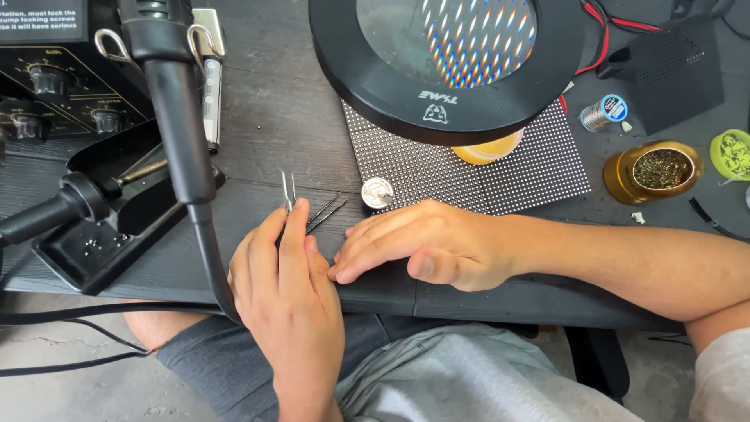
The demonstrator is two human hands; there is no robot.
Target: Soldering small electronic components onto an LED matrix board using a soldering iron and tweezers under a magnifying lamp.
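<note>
My left hand [287,293] comes up from the bottom and rests on the dark desk [266,117]. Its thumb and index finger pinch a pair of silver tweezers [287,187] whose tips point away from me. A pair of black tweezers [326,211] lies just right of those fingers. My right hand [418,242] reaches in from the right and lies flat near the desk's front edge. It holds nothing, and its fingertips touch my left hand. A small round metal tin [377,192] sits just beyond it, at the corner of a black dotted LED panel [500,176].
A round black magnifier lamp [445,62] hangs over the panel and a yellow jar [488,148]. At left are a rework station [47,78], a hot-air handle with hose [172,117] and a soldering iron in its stand [78,199]. At right sit a solder spool [603,112] and a brass-wool cleaner [655,170].
</note>
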